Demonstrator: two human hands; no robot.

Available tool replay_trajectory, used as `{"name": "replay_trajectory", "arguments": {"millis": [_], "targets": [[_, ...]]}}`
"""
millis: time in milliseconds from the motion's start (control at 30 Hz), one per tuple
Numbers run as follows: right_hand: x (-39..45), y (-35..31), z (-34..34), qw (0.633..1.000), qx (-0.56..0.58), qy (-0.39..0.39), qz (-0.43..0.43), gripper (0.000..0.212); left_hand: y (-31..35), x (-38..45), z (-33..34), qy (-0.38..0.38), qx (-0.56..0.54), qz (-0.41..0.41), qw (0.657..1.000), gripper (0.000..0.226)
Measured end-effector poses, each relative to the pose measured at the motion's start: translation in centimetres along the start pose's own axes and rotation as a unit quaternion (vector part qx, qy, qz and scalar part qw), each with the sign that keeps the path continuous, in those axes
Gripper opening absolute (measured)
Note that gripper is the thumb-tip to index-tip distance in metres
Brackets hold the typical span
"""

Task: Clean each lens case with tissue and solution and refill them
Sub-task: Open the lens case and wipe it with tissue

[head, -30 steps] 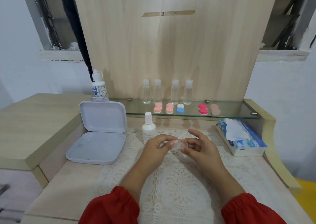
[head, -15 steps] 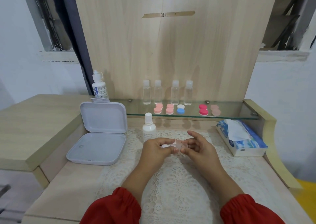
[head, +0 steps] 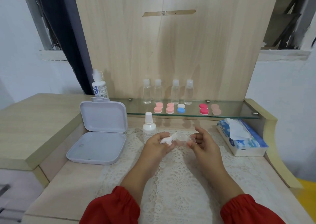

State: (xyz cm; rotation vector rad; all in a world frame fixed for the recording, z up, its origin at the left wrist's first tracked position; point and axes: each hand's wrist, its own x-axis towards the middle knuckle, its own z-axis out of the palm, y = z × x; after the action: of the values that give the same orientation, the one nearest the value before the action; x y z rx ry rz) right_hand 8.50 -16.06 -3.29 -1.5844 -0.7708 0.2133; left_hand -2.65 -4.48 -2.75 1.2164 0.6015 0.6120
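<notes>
Nearest, two red sleeves [head: 111, 206] come in over a white lace mat [head: 174, 181] spread on the desk [head: 56, 186]. Above the mat the two hands meet. The left hand [head: 156, 145] has its fingers curled round a crumpled white tissue [head: 166, 140], whose tip reaches toward the right hand. The right hand [head: 203, 142] pinches a clear lens case [head: 185, 139] between thumb and fingers, with the index finger raised above it; the case lies between the two hands and touches the tissue's tip.

Just beyond the left hand a white solution bottle [head: 149, 126] stands upright on the mat's far edge. Left of the left hand and well apart, a white plastic box [head: 97, 138] lies open, its lid upright. Right of the right hand a blue tissue pack [head: 242, 138] rests on the desk with a sheet sticking up.

Further off, past both hands, a glass shelf [head: 230, 110] carries closed lens cases: two pale pink [head: 164, 108], one white and blue [head: 181, 108], one bright pink [head: 203, 109], one dusty pink [head: 216, 109]. Behind them stand four clear small bottles [head: 168, 92] in a row. Far left of these, behind the box lid, stands a labelled white bottle [head: 100, 86].
</notes>
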Motion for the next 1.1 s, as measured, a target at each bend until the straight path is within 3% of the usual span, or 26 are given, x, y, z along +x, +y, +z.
{"name": "replay_trajectory", "arguments": {"millis": [67,200,367,600,700,867,1000,1100], "targets": [[-0.07,0.06,0.10,1.000,0.003,-0.002,-0.010,0.049,0.26,-0.33,0.35,-0.016,-0.044,-0.008,0.999,0.023],[-0.15,-0.05,0.20,0.999,0.039,0.001,-0.031,0.050,0.39,-0.49,-0.06,-0.011,-0.031,-0.005,0.999,0.013],[-0.34,-0.07,0.37,0.997,0.055,-0.021,-0.041,0.051,0.62,-0.83,0.14,-0.032,0.009,-0.019,0.999,0.016],[-0.43,-0.11,0.47,0.996,0.069,-0.044,-0.027,0.048,0.73,-0.69,0.16,-0.027,-0.027,-0.006,0.999,0.014],[-0.25,-0.08,0.34,0.997,0.066,-0.019,-0.022,0.047,0.58,-0.87,0.32,-0.054,-0.001,-0.011,0.998,0.015],[-0.39,0.14,0.47,0.996,0.070,-0.050,-0.020,0.048,0.63,-0.75,0.30,-0.030,-0.013,0.007,0.999,0.019],[-0.11,0.12,0.40,0.998,0.060,-0.026,-0.019,0.047,0.58,-0.98,0.42,-0.058,0.014,-0.004,0.998,0.016],[-0.20,0.01,0.29,0.997,0.070,-0.035,-0.021,0.047,0.73,-0.80,0.33,-0.035,-0.003,0.006,0.999,0.018]]}}
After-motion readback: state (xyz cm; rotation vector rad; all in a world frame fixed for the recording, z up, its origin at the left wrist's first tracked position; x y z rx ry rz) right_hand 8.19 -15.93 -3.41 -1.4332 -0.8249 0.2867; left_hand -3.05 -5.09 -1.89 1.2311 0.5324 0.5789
